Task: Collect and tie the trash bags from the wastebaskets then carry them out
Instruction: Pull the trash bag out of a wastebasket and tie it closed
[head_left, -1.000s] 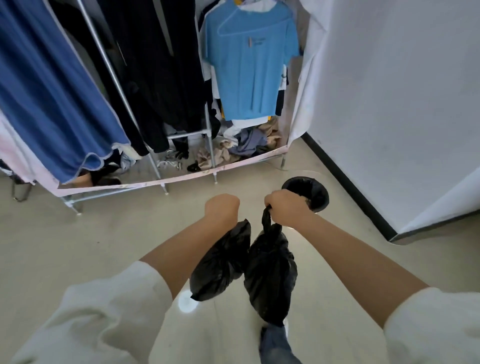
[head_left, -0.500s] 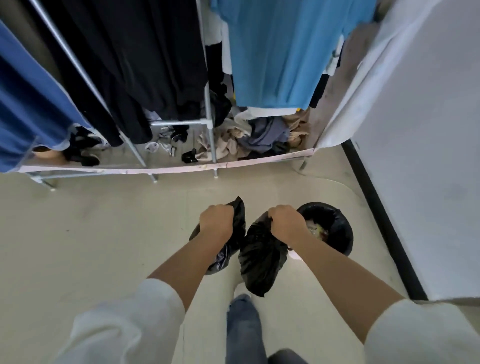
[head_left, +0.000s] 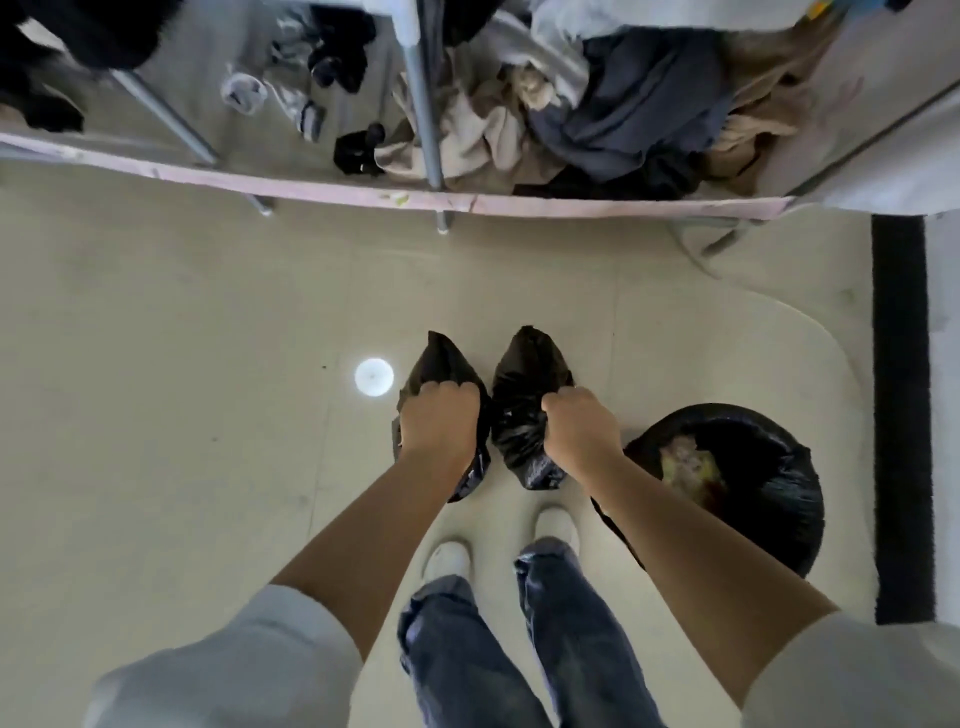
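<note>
Open floor (head_left: 156, 415) fills the left and centre of the frame. Upper edge blocked by clothes rack base (head_left: 363, 189) with its poles (head_left: 423, 93) and heaped clothes (head_left: 597, 104). Lower right: lined wastebasket (head_left: 769, 467), just beside the right forearm. Dark baseboard (head_left: 898, 415) closes the right edge. Shoes (head_left: 449, 558) stand below both bags.
</note>
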